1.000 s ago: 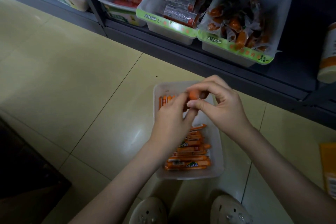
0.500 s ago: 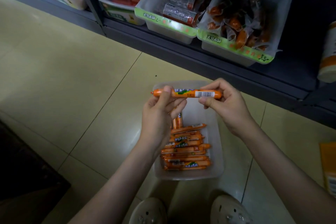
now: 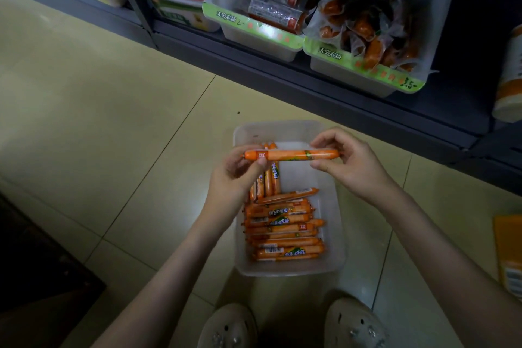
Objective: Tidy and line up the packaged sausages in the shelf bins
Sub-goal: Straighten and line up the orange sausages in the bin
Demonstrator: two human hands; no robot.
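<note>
Both forearms are extended forward from the lower edge of the view and are brought together over a clear plastic bin (image 3: 284, 129) that is set on the tiled floor (image 3: 113, 121)

- Left hand (image 3: 237, 175): wrist bent slightly upward, fingers curled. The left end of one orange sausage (image 3: 291, 154) is pinched between thumb and fingertips
- Right hand (image 3: 350, 167): held a little higher, palm turned toward the left hand. The right part of the same sausage is pinched, with the fingers arched over the top and the thumb underneath
- Neither hand is spread wide; both are closed narrowly on the one stick
- The sausage is held level and crosswise, above the far half of the bin and clear of its contents

Bin contents:
- A stack of orange sausages (image 3: 282, 232) is laid crosswise in the near half
- One stick is seen slanted at the far edge of that stack
- A few lengthwise sausages (image 3: 269, 181) are lined along the left wall, partly hidden beneath the left hand
- The right far part of the bin floor is bare

The bin is placed between a pair of pale shoes (image 3: 228, 325) and the dark shelf (image 3: 310, 79). On the shelf, white bins with green label strips are ranged side by side: the middle bin (image 3: 254, 34) is filled with dark and red wrapped packs, and the right bin (image 3: 364, 70) with jumbled orange pieces in clear wrappers
</note>
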